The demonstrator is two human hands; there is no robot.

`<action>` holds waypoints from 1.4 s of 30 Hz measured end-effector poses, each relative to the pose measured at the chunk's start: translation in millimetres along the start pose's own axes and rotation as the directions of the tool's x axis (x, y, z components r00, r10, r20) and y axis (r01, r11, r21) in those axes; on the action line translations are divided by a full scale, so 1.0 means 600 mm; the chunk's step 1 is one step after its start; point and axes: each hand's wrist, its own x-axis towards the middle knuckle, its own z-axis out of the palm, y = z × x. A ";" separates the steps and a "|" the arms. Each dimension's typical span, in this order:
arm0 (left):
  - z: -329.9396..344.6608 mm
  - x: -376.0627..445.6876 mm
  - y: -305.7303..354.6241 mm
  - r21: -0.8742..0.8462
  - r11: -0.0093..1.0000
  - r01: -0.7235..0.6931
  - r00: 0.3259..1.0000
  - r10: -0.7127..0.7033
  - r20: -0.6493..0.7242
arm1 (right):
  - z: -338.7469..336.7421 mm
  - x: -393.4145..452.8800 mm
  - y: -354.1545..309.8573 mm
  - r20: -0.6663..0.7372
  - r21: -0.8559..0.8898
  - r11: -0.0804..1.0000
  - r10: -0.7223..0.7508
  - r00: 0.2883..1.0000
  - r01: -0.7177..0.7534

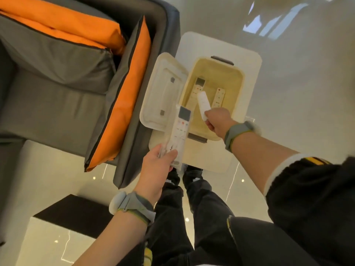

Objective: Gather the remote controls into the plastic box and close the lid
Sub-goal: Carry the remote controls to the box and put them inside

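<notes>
An open cream plastic box (239, 83) stands on a small white table (251, 60). Its hinged lid (163, 93) lies open to the left. Two white remotes rest on the box floor: one with a grey screen (197, 87) and one with orange buttons (219, 97). My right hand (219, 121) grips a slim white remote (203, 104) by its near end, holding it inside the box mouth. My left hand (156, 169) holds a long white remote with a grey screen (180, 131) in a clear sleeve, over the lid's near edge.
A grey sofa with orange cushions (123, 96) presses against the table's left side. A low block with a dark top (75, 215) stands at the lower left. My legs in dark trousers (192, 208) are just before the table on a glossy floor.
</notes>
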 end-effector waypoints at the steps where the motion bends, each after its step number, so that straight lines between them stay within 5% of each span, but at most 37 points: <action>1: 0.001 0.012 -0.008 -0.007 1.000 -0.006 1.000 0.006 0.003 | 0.011 0.022 0.006 0.004 -0.071 0.997 -0.015 1.000 0.015; 4: -0.002 0.041 -0.026 -0.027 1.000 -0.016 1.000 0.016 -0.015 | 0.034 0.075 0.028 0.030 -0.344 0.938 -0.044 0.999 0.052; 8: -0.014 0.062 -0.045 -0.056 0.998 -0.008 0.999 0.005 -0.052 | 0.042 0.102 0.046 0.126 -0.765 0.624 -0.098 0.987 0.160; 12: -0.018 0.084 -0.060 -0.036 0.999 -0.014 0.998 0.012 -0.056 | 0.049 0.112 0.059 0.167 -0.885 0.393 -0.229 0.959 0.248; 14: -0.013 0.086 -0.061 -0.016 1.000 -0.014 0.998 0.014 -0.059 | 0.050 0.103 0.061 0.165 -0.895 0.364 -0.269 0.949 0.259; 19: 0.014 0.089 -0.041 0.014 0.998 -0.058 0.998 0.058 -0.030 | 0.030 0.072 0.062 0.149 -0.844 0.418 -0.419 0.896 0.336; 22: 0.044 0.096 -0.016 0.060 0.991 -0.120 0.993 0.120 0.011 | -0.006 0.050 0.084 0.102 -0.714 0.478 -0.652 0.751 0.512; 26: 0.103 0.133 0.026 0.091 0.989 -0.117 0.992 0.113 0.051 | -0.059 0.025 0.134 -0.148 -0.605 0.526 -0.812 0.564 0.598; 31: 0.205 0.236 0.064 0.161 0.982 -0.095 0.993 0.083 0.078 | -0.095 0.047 0.190 -0.229 -0.396 0.784 -0.589 0.775 0.479; 42: 0.253 0.379 0.048 0.276 0.957 0.091 0.993 -0.066 -0.101 | -0.092 0.064 0.195 -0.194 -0.272 0.813 -0.570 0.798 0.515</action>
